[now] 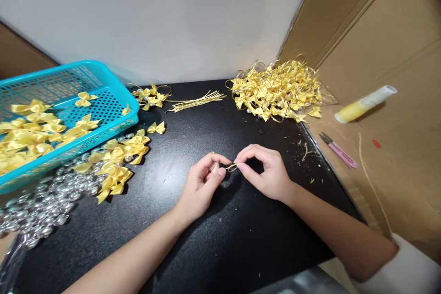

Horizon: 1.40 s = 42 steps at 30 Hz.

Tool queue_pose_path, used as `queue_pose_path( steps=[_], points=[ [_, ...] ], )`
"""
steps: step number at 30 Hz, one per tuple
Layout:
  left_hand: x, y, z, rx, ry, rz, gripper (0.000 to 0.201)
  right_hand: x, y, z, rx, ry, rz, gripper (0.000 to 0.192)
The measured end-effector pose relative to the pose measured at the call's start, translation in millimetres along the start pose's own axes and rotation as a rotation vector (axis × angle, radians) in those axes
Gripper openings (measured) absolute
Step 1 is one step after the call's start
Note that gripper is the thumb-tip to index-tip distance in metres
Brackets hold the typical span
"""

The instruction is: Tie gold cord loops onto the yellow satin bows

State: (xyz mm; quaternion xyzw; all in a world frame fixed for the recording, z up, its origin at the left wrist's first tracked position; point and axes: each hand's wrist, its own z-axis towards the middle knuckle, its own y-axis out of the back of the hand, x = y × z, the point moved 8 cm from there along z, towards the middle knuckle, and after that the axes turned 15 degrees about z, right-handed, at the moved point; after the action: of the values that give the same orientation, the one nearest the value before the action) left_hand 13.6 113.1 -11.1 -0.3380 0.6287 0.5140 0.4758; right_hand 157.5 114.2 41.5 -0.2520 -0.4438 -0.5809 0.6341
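Note:
My left hand [203,183] and my right hand [267,171] meet over the middle of the black mat [213,239]. Between their pinched fingertips is a thin gold wire tie [231,167], bent into a small loop. Both hands grip it, one at each end. A bundle of straight gold wire ties [197,100] lies farther back on the mat. Loose yellow ribbon bows [119,161] lie to the left of my left hand.
A turquoise basket [113,87] with yellow bows sits at the left. Silver beads [41,206] spread below it. A heap of finished bows with gold loops [280,89] lies at the back right. Pink snips [339,150] and a yellow-white tube [365,103] rest on cardboard at right.

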Motion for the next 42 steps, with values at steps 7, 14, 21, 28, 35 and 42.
queue_pose_path(
  steps=[7,14,21,28,35,42],
  points=[
    [-2,-2.3,1,0.001,0.035,0.107,0.021,0,0,-1,-0.001,0.006,-0.011,0.012],
    [3,0.0,1,-0.038,0.065,0.066,0.021,-15,-1,-2,-0.007,-0.153,0.239,0.009],
    [5,-3.4,1,0.020,0.074,-0.089,0.025,-42,-10,-6,-0.045,-0.471,0.657,0.021],
    [6,-4.7,0,0.038,0.082,-0.129,0.023,-46,-19,-10,-0.061,-0.640,0.902,0.022],
    [0,-2.8,0,0.017,0.037,-0.031,0.017,-49,-23,-13,-0.067,-0.727,1.045,0.025],
    [-1,-2.8,0,0.005,0.031,0.091,0.017,-52,-18,-10,-0.078,-0.718,1.029,0.022]
  ],
)
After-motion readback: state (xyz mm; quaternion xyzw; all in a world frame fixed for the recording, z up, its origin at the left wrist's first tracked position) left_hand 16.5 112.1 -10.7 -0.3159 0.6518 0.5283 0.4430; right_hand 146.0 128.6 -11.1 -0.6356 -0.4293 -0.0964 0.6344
